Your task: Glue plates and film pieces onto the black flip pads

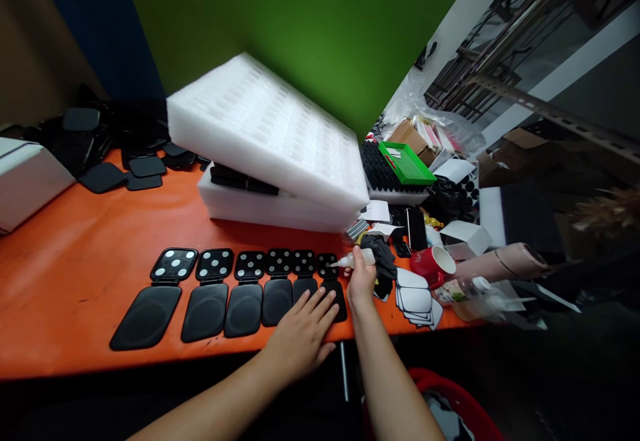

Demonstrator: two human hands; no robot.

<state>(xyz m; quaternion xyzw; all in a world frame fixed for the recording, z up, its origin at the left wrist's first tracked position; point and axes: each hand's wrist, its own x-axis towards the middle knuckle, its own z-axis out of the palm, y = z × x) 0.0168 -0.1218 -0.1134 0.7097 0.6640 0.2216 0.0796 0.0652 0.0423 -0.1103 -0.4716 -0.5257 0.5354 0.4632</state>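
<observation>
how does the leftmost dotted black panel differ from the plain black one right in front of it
The dotted panel bears five pale dots; the plain panel has none, only a faint rounded outline. The dotted panel looks smaller, the plain panel longer and larger. The dotted panel lies farther back, while the plain panel is nearer the front edge of the orange table. Both are black with rounded corners.
</observation>
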